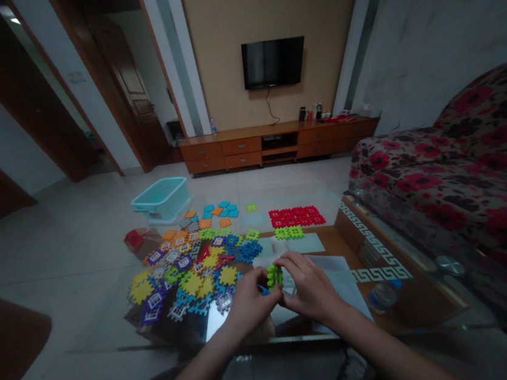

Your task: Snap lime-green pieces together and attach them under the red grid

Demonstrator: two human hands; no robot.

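Note:
Both hands meet over the near part of a glass-topped table (382, 273). My left hand (249, 300) and my right hand (307, 284) are closed on a small stack of lime green interlocking tiles (274, 276) held between them. A bit of blue shows under the left fingers. Just left of the hands lies a heap of several coloured puzzle tiles (189, 264) in yellow, blue, orange, purple and green. Farther off lie a joined red tile panel (296, 216) and a short green tile strip (289, 232).
A turquoise plastic bin (162, 199) stands on the floor beyond the heap. A floral sofa (461, 160) fills the right side. A wooden TV cabinet (275, 142) and wall television (273, 62) are at the far wall. A small bottle (382, 296) lies under the glass.

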